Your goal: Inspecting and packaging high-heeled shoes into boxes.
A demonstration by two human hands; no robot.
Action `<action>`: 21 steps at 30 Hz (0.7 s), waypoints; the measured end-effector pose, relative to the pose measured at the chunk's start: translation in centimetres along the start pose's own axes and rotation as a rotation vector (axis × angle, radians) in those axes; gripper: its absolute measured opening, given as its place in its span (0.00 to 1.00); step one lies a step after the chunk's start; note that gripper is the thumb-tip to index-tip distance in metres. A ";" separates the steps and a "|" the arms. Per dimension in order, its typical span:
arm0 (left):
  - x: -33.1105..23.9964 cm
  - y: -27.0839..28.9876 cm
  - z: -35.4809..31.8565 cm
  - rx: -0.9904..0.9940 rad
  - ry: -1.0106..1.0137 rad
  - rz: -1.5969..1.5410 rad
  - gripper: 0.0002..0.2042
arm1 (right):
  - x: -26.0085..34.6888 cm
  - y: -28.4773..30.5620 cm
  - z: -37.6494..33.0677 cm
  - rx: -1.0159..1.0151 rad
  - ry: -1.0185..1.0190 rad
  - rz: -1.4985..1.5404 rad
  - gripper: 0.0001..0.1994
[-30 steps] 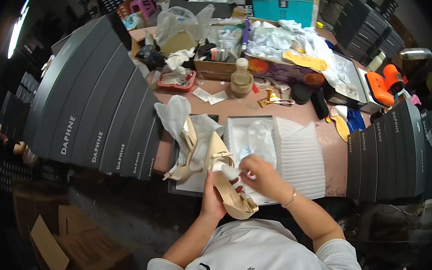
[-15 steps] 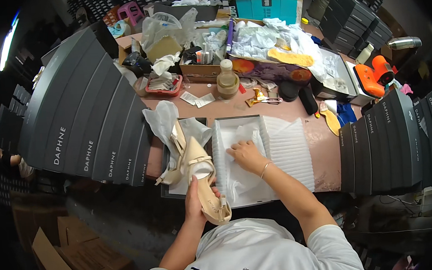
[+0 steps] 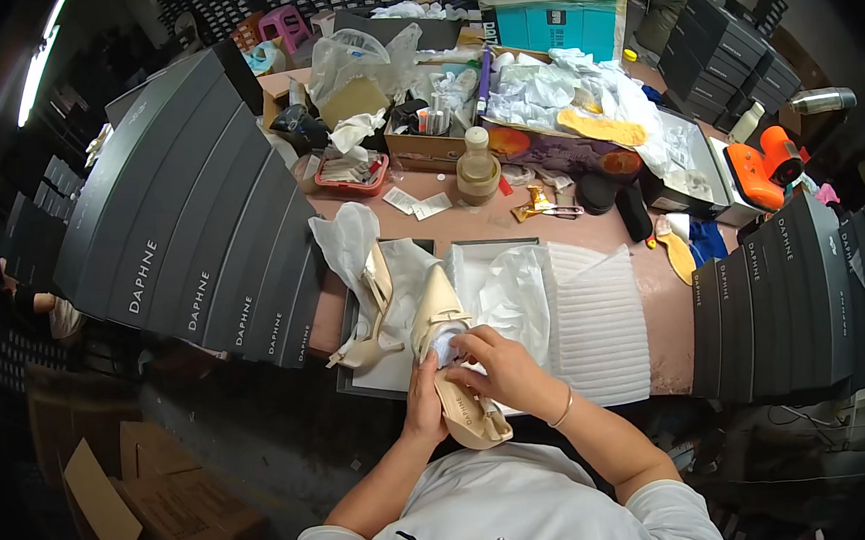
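A beige pointed-toe slingback shoe (image 3: 437,302) is held over the front of the table, toe pointing away from me. My left hand (image 3: 424,403) is closed around its side. At the shoe's opening, the bent fingers of my right hand (image 3: 510,370) press on a white wad of stuffing (image 3: 445,343); the fingertips are partly hidden inside. The matching beige heeled shoe (image 3: 366,353) rests on its side in a dark shoe box (image 3: 368,387), beside crumpled white tissue paper (image 3: 345,244). Right of it lies another open box part (image 3: 471,252) with tissue in it.
A ribbed white foam sheet (image 3: 599,324) lies to the right. Tall stacks of dark shoe boxes flank me at left (image 3: 182,207) and right (image 3: 785,295). Farther back stand a bottle (image 3: 476,167), a red tray (image 3: 376,182) and a carton of crumpled paper (image 3: 540,92).
My right hand has left the tissue in the open box and come to the shoe's opening. The view has shifted, so things appear farther right and slightly lower.
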State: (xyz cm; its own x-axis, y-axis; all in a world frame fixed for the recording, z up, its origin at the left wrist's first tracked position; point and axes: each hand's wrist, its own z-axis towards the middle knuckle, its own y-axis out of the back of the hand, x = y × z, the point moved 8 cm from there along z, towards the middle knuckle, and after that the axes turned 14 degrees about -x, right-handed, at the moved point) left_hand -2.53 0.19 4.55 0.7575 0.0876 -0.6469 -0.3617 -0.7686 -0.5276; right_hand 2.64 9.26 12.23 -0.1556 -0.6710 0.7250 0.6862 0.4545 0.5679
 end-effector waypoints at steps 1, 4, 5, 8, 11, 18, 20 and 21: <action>0.7 -0.3 -0.3 0.027 0.046 0.048 0.19 | -0.4 0.4 0.3 -0.019 0.074 -0.117 0.20; 2.0 -1.6 -1.3 -0.008 0.065 0.048 0.20 | -1.1 1.1 1.3 -0.157 0.096 -0.275 0.31; 2.6 -1.5 -1.5 0.023 0.142 0.038 0.20 | -0.2 2.4 1.6 -0.266 0.099 -0.239 0.35; 3.5 -1.3 -1.8 0.061 0.274 0.086 0.20 | -3.7 1.2 0.1 0.069 -0.642 0.363 0.48; 4.2 -2.1 -1.4 0.190 0.257 0.171 0.23 | -4.4 3.0 2.2 -0.135 -0.156 0.118 0.43; -12.6 7.5 4.2 -0.133 -0.914 1.908 0.22 | -14.0 -4.7 0.3 0.009 0.183 -0.756 0.32; -10.8 8.2 3.8 -0.003 -0.880 1.960 0.22 | -12.1 -4.2 1.8 0.196 0.198 -0.740 0.26; -10.4 7.0 3.3 0.041 -0.806 1.853 0.20 | -10.4 -3.4 2.2 0.229 0.251 -0.703 0.26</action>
State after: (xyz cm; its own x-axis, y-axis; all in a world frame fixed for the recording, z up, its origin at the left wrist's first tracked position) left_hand -14.76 -4.01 5.77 -0.8334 -0.4186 -0.3608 -0.2841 -0.2355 0.9294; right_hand 0.40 16.04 3.61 -0.3155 -0.9463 0.0707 0.3176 -0.0351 0.9476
